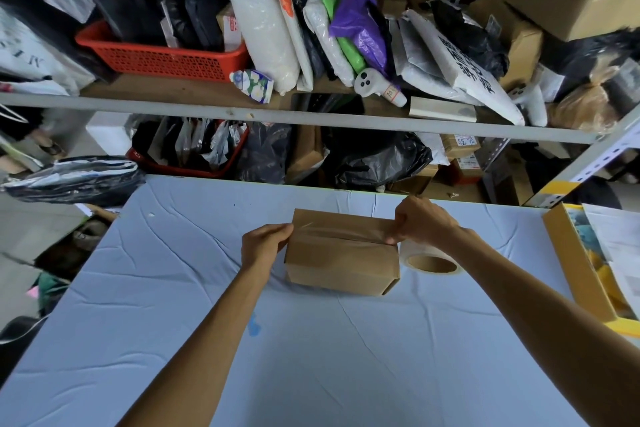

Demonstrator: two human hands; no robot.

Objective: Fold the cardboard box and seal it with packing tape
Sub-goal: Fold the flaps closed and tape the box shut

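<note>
A small brown cardboard box (341, 263) stands closed on the light blue table cover (311, 350). A strip of clear packing tape (346, 230) runs along its top seam. My left hand (265, 244) presses against the box's left end, fingers curled over the top edge. At the right end, my right hand (420, 220) pinches the tape at the box's top corner. The tape roll (431, 262) lies flat on the table just right of the box, partly hidden behind it.
An open yellow-edged cardboard tray (575, 263) with papers sits at the table's right edge. Beyond the table's far edge stands a metal shelf (311, 118) crowded with parcels, bags and red baskets (162, 59). A silver bag (72, 178) lies at the far left.
</note>
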